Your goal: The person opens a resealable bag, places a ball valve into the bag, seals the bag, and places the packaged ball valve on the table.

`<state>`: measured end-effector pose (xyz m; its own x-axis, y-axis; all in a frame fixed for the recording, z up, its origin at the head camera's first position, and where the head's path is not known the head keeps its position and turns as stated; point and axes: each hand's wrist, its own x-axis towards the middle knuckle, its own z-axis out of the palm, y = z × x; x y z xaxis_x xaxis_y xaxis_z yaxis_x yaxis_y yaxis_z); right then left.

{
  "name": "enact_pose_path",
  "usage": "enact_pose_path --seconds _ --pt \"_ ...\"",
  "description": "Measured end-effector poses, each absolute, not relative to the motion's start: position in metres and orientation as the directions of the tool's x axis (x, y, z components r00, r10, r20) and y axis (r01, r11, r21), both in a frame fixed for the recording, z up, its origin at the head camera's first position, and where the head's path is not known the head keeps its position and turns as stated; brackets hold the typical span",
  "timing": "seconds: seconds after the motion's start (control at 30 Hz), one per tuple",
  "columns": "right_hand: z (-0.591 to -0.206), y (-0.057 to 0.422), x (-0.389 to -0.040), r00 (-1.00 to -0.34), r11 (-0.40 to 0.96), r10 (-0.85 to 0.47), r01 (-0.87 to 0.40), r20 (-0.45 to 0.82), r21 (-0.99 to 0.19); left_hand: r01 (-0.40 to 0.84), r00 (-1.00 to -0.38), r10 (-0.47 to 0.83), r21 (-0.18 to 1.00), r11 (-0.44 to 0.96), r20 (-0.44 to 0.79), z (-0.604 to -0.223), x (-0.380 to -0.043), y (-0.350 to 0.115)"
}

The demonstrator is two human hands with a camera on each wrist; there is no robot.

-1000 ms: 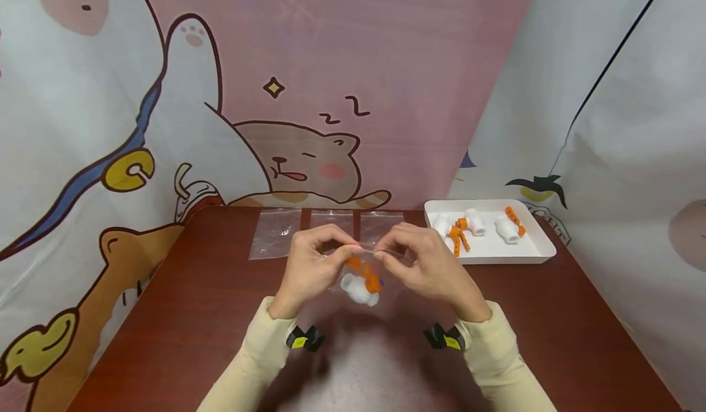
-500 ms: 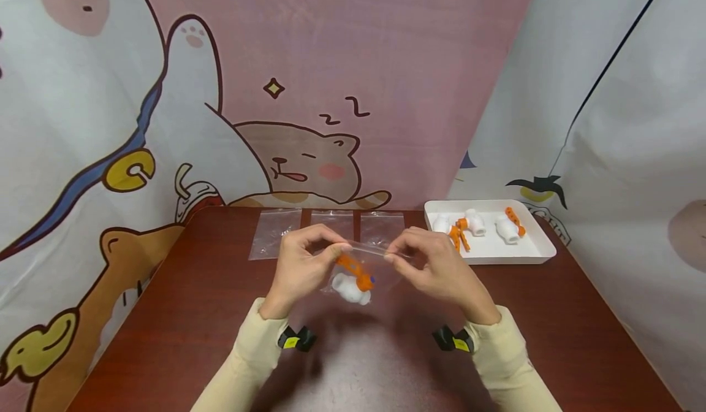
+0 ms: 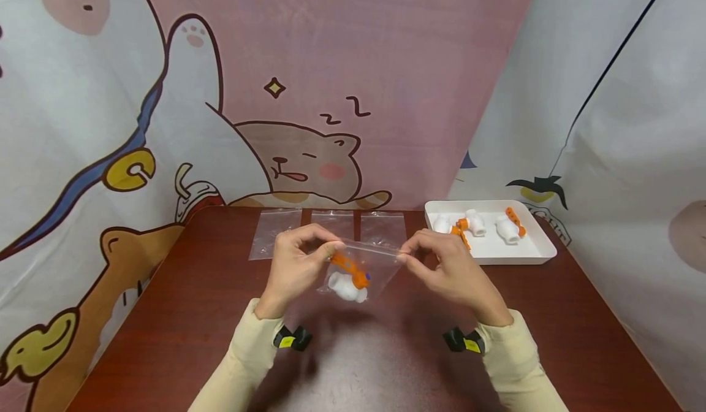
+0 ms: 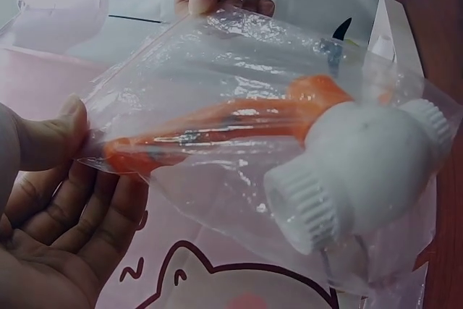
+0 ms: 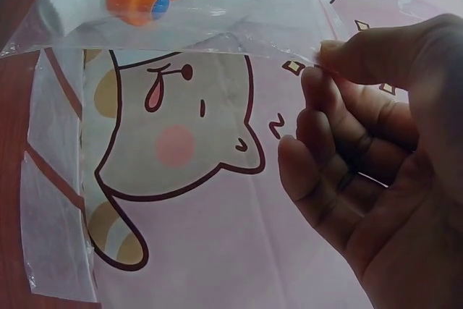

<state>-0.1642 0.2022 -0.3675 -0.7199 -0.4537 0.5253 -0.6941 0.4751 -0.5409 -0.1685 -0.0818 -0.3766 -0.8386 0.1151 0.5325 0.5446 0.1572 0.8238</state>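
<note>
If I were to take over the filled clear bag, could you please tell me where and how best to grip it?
I would pinch the middle of its top strip, coming from above: the left hand and right hand pinch its ends, leaving that stretch free. The bulky white body sits lower in the bag, so the strip's middle looks flat and thin.

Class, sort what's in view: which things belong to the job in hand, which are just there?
In the job: bag; part inside it; left hand and right hand, pinching the bag. Probably also: tray, other parts, flat bags.

Seemingly just there: cat backdrop; wrist cameras.
</note>
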Motion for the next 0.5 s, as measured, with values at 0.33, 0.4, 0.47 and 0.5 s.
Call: enact_pose_path --seconds 0.33,0.4,0.47,0.5 --pt "-0.3670 0.2007 -0.1622 -0.741 0.372 -0.430 -0.666 0.516 -0.646 0.448 -0.888 0.140 0.893 0.046 0.439 -0.3816 -0.1674 -0.0829" --pt "-0.3665 0.1992 -0.1618 -0.754 0.359 -0.420 -0.649 0.505 -0.670 0.436 -0.891 0.146 0.900 0.017 0.429 -0.3827 -0.1674 -0.0831" --pt "-0.3663 0.1976 -0.1614 -0.764 0.343 -0.411 -0.635 0.497 -0.692 0.422 -0.896 0.149 0.906 -0.007 0.419 -0.3836 -0.1674 -0.0829" --pt "-0.3662 0.1967 -0.1611 -0.768 0.331 -0.408 -0.628 0.493 -0.704 0.413 -0.899 0.150 0.911 -0.020 0.411 -0.3841 -0.1674 -0.0826"
